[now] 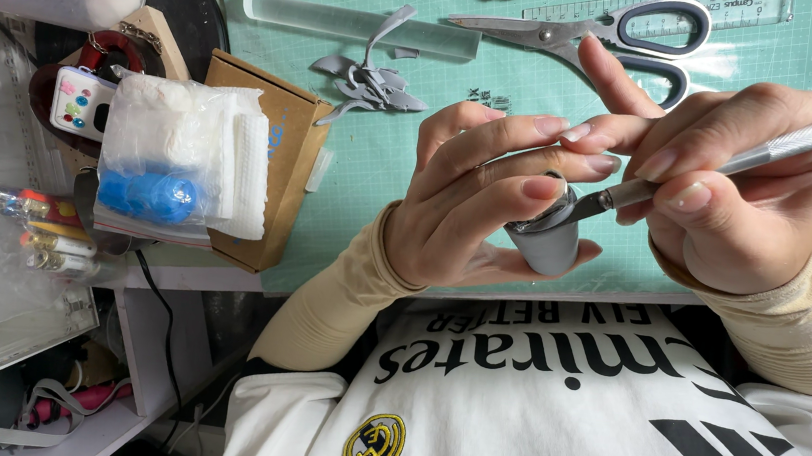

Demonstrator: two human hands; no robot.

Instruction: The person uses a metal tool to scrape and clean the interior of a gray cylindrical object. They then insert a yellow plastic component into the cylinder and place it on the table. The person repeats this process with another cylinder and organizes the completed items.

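Two hands work above the green cutting-mat surface [373,154]: the left hand [469,200] closes its grip around a small grey rounded piece [550,243] to steady it, while the right hand [733,182] pinches a slim silver craft knife [725,161], its tip touching the piece's rim.

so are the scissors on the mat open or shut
Shut: the scissors lie flat on the green cutting mat, blades together in one point, the two handle loops side by side.

left hand [474,200] curled closed, right hand [742,188] pinched shut
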